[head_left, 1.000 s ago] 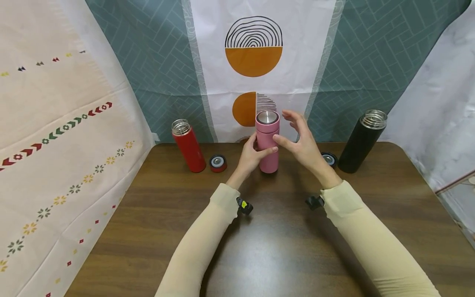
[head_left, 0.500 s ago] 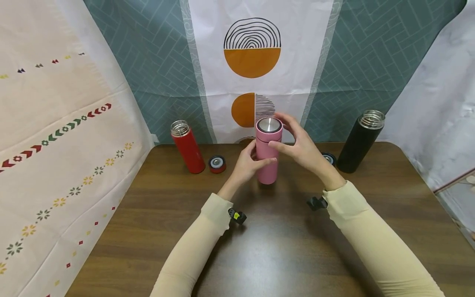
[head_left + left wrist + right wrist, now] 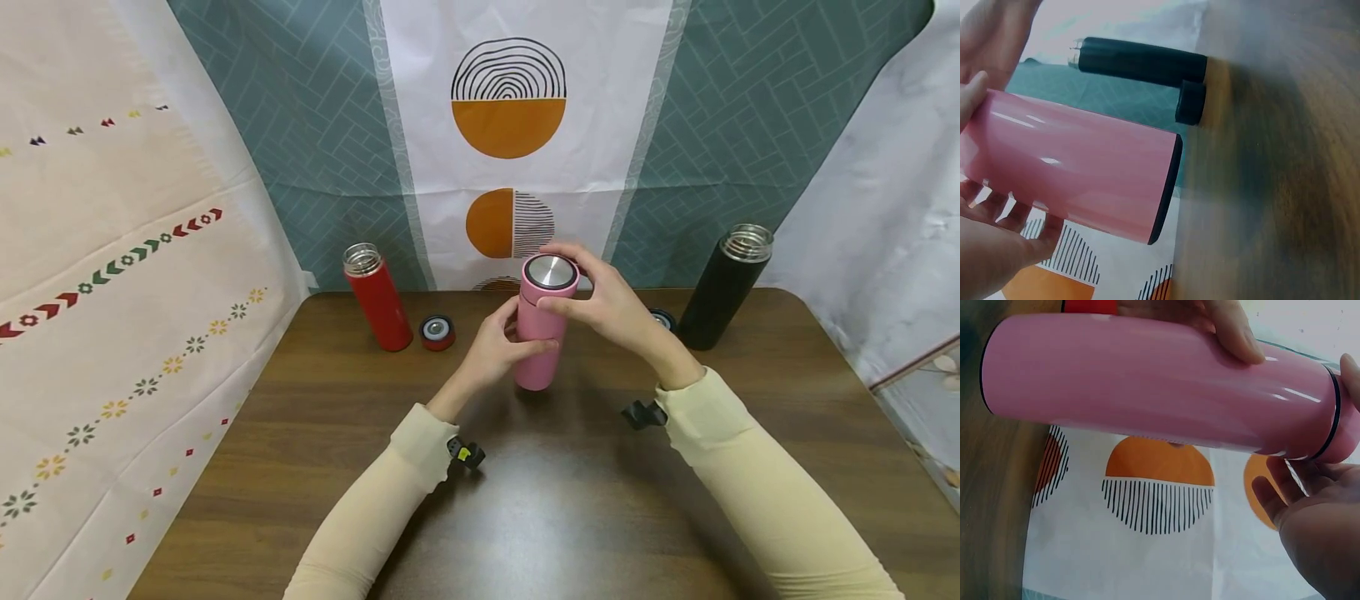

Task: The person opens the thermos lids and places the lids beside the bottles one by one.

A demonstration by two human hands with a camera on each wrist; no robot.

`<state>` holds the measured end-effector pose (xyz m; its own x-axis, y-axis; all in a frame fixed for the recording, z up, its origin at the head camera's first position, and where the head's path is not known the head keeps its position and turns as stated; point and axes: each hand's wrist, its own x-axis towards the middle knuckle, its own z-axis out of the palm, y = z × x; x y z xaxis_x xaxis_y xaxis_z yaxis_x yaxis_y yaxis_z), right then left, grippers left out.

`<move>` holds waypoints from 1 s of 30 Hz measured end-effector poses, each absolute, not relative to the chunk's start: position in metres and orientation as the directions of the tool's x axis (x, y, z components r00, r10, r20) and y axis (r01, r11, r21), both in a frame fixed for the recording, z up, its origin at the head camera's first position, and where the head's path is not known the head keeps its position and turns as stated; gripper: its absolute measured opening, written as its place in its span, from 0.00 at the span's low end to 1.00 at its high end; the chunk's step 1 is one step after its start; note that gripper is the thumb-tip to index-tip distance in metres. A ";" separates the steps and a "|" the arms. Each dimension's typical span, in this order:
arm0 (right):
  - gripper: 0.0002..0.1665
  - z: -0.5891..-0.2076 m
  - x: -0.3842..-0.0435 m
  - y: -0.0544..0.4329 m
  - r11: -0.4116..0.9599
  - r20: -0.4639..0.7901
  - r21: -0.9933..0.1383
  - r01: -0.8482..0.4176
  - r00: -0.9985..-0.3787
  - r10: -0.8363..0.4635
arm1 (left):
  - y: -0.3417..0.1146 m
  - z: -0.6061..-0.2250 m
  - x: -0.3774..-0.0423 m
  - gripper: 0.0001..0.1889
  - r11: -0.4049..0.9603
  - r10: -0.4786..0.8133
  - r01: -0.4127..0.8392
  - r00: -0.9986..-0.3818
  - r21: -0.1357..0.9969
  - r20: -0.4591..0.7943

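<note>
A pink thermos with a silver-topped pink lid is between both hands, tilted slightly, its lid seated on the body. My left hand grips the body from the left, thumb across the front. My right hand holds the lid, thumb in front and fingers behind. In the left wrist view, the dark base of the thermos looks raised off the tabletop. The right wrist view has the thermos lengthwise, a thin dark seam below the lid.
A red thermos without its lid stands at the back left, its red lid beside it. At the back right stands an open black thermos, a dark lid next to it. All stand on a wooden table before hanging cloths.
The pink thermos has come nearer to me and up off the table, tilting a little. My right hand has closed from beside the lid onto it; the left keeps its grip.
</note>
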<state>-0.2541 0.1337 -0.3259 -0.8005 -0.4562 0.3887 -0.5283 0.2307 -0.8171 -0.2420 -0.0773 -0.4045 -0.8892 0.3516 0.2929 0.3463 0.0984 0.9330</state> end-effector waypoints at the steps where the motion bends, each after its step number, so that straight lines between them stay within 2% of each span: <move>1: 0.40 -0.326 -0.253 0.134 0.233 0.382 -0.819 -0.524 -0.801 -0.461 | -0.078 -0.404 -0.240 0.34 0.106 0.351 0.345 -0.890 0.933 0.289; 7: 0.38 -0.325 -0.249 0.135 0.240 0.370 -0.817 -0.524 -0.796 -0.478 | -0.080 -0.404 -0.232 0.35 0.133 0.361 0.339 -0.892 0.931 0.273; 15: 0.34 -0.324 -0.243 0.133 0.252 0.385 -0.815 -0.521 -0.813 -0.437 | -0.081 -0.406 -0.226 0.36 0.145 0.396 0.329 -0.883 0.933 0.251; 25: 0.36 -0.314 -0.231 0.134 0.264 0.359 -0.807 -0.528 -0.793 -0.492 | -0.083 -0.402 -0.220 0.42 0.200 0.419 0.337 -0.878 0.920 0.231; 30: 0.36 -0.309 -0.226 0.136 0.263 0.347 -0.811 -0.522 -0.792 -0.503 | -0.084 -0.398 -0.216 0.40 0.200 0.421 0.328 -0.880 0.923 0.221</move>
